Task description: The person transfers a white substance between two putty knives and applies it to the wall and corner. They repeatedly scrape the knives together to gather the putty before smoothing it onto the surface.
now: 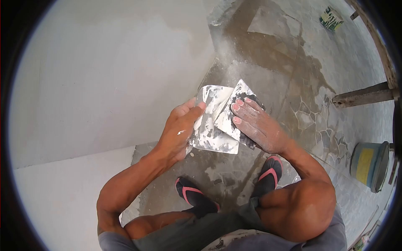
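Note:
My left hand (178,125) grips a flat, putty-smeared plate (209,136) by its left edge, thumb on the upper face. In my right hand (261,127) is a second putty-covered spreader (239,93), with the fingers laid flat over its face and the thumb hidden beneath. The spreader is tilted and overlaps the right part of the plate. White putty streaks both faces, with dark patches showing through. White residue dusts my right fingers, and a small white smear marks my left hand.
A smooth pale wall (104,83) rises close on the left. The stone-patterned floor (303,117) is partly wet. A grey-and-yellow bucket (366,165), a wooden beam (362,95) and a paint-splashed can (331,19) are on the right. My feet in flip-flops (190,190) are below.

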{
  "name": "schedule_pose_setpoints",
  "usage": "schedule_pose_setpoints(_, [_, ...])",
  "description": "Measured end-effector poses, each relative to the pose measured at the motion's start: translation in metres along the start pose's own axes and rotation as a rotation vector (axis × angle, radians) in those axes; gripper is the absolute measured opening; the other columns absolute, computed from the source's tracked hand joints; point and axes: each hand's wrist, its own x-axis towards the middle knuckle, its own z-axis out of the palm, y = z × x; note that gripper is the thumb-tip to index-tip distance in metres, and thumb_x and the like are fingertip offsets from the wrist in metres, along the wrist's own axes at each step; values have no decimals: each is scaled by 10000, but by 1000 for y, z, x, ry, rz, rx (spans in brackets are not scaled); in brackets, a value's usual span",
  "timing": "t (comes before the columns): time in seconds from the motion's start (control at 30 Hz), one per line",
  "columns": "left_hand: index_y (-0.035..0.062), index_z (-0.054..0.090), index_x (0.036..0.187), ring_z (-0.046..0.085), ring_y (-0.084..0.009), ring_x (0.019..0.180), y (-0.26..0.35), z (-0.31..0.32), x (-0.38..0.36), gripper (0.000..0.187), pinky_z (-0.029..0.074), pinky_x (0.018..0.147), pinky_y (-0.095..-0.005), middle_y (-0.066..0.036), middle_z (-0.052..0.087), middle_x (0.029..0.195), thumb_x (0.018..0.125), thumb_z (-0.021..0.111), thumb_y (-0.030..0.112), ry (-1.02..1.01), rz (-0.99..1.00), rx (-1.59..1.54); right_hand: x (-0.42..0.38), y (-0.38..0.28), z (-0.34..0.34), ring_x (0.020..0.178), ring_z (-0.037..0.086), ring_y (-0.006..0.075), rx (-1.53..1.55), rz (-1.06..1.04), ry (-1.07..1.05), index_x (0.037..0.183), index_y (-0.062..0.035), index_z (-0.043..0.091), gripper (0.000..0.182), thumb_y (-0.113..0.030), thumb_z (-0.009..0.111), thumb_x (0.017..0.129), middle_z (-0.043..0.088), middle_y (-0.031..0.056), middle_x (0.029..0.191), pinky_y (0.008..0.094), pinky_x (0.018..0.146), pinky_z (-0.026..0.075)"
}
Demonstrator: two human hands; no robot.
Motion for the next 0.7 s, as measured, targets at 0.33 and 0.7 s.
schedule_pose_setpoints(0.33, [-78,401,1342,646,-134,956,0,1,3,423,547,823,-268,-125,627,1155,1009,492,166,24,32,31,-37,32,-42,1308,456,325,-105,194,-168,1388,-41,460,479,-53,489,910,480,176,1410,450,1098,365])
schedule_pose_setpoints(0.7, [-89,371,1348,650,-144,961,-6,-9,15,439,559,832,-284,-139,617,1163,1014,473,178,63,3,-50,-29,-8,-71,833,545,115,582,994,298,1198,10,622,302,-200,581,985,636,17,937,251,768,448])
